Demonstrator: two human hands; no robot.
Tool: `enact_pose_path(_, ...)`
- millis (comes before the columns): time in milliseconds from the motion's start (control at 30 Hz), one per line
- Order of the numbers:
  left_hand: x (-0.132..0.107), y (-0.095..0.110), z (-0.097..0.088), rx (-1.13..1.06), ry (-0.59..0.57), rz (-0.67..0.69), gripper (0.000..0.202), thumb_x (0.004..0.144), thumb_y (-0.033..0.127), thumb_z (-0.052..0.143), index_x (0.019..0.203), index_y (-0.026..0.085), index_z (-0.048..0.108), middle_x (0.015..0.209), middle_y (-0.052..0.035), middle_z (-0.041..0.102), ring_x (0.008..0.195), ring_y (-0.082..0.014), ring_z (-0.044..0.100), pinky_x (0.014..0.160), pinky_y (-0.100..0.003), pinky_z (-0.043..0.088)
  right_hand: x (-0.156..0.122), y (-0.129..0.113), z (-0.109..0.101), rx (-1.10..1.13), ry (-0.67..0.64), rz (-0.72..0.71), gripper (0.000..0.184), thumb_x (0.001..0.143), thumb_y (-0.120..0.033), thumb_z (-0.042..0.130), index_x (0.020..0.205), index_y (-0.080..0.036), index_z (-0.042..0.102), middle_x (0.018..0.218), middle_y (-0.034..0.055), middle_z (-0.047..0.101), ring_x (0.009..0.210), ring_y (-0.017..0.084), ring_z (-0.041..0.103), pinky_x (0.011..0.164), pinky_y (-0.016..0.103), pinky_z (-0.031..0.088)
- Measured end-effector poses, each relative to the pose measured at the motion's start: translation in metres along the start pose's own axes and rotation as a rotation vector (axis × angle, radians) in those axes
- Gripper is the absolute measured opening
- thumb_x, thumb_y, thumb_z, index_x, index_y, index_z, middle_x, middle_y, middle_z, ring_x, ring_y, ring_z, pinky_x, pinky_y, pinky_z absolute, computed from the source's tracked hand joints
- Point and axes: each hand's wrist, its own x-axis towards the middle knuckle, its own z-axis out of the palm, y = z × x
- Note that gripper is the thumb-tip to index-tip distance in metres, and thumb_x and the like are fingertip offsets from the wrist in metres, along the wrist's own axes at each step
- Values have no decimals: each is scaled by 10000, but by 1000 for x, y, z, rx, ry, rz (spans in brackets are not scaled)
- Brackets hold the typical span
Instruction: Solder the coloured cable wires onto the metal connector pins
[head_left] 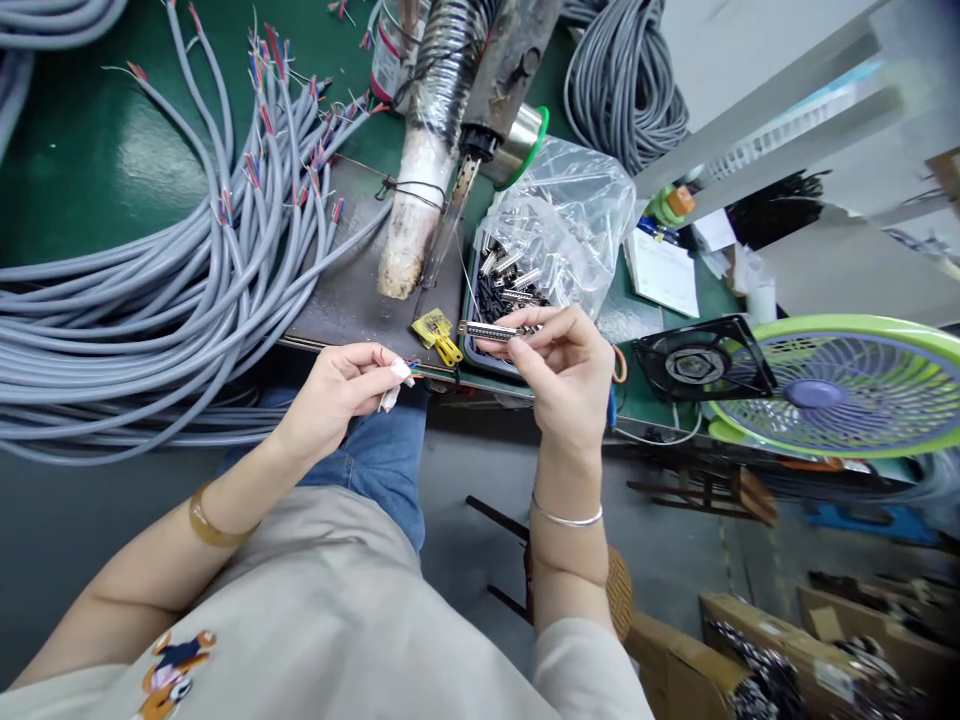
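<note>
Just above the parts tray (492,359), a connector (486,331) is pinched by the fingers of the right hand (567,365) (presumably to leave its length exposed), while coloured wires (413,370) are gripped, apparently for bunching, by the left hand's (351,386).

The left hand (341,392) is pinching at the end of an inward-slanting left forearm (274,470), while the right hand (568,370) is pinching well apart, its right forearm (570,485) pointing straight ahead.
</note>
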Motion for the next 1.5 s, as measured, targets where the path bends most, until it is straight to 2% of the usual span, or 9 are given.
enact_pose_path(167,0,-2,2,37,19,1,159,654,235,817,650,120,708,461,33,534,394,-2,305,422,-173,121,-4,2,5,-24,-11,36,225,882,-255,753,768,-212,564,992,28,739,891,167,769,775,320,701)
enact_pose_path(300,-1,-6,-1,66,28,8,160,671,244,806,651,122,704,480,24,555,399,-6,316,425,-180,131,-7,1,6,-128,-26,-34,199,879,-184,727,767,-222,566,1011,34,758,872,167,760,777,326,680)
enact_pose_path(567,1,-10,-2,95,5,29,146,698,247,800,672,133,714,487,30,564,392,-4,293,425,-187,135,-18,-1,11,-476,-26,-481,220,852,-45,688,828,-239,588,1039,28,791,889,161,760,753,302,654)
enact_pose_path(700,2,-11,-3,112,2,36,149,701,250,802,671,135,712,507,23,580,398,-8,305,419,-186,138,-20,-1,14,-584,-66,-574,232,860,-36,672,831,-242,570,1076,44,794,916,164,771,739,287,652)
enact_pose_path(1067,3,-11,-3,132,18,21,182,680,275,821,660,138,701,501,23,570,397,-13,299,416,-194,133,-20,2,16,-539,-66,-456,173,900,-132,664,821,-261,580,1054,28,793,921,175,767,757,330,657)
enact_pose_path(1200,2,-10,-1,135,27,12,181,694,280,811,666,133,710,488,22,551,403,-17,302,422,-200,127,-24,2,20,-259,43,-224,178,900,-184,686,792,-250,561,1015,31,763,868,184,765,753,361,693)
enact_pose_path(1333,1,-6,-2,137,53,53,179,694,285,818,684,133,723,526,16,561,418,-18,299,422,-204,127,-29,7,26,24,90,-15,207,910,-222,693,800,-242,518,991,7,739,731,146,757,666,310,699)
enact_pose_path(1400,1,-4,-3,138,68,108,164,704,276,818,689,139,730,576,10,574,430,-17,305,419,-204,143,-32,10,31,-12,106,-28,179,915,-214,694,819,-236,544,993,5,750,737,142,763,658,289,692)
enact_pose_path(1500,3,-2,-6,135,76,195,128,731,254,807,688,152,743,681,0,598,449,-13,332,410,-202,176,-35,16,36,-323,156,-231,101,894,-173,722,896,-249,656,1017,20,776,876,178,781,742,305,696)
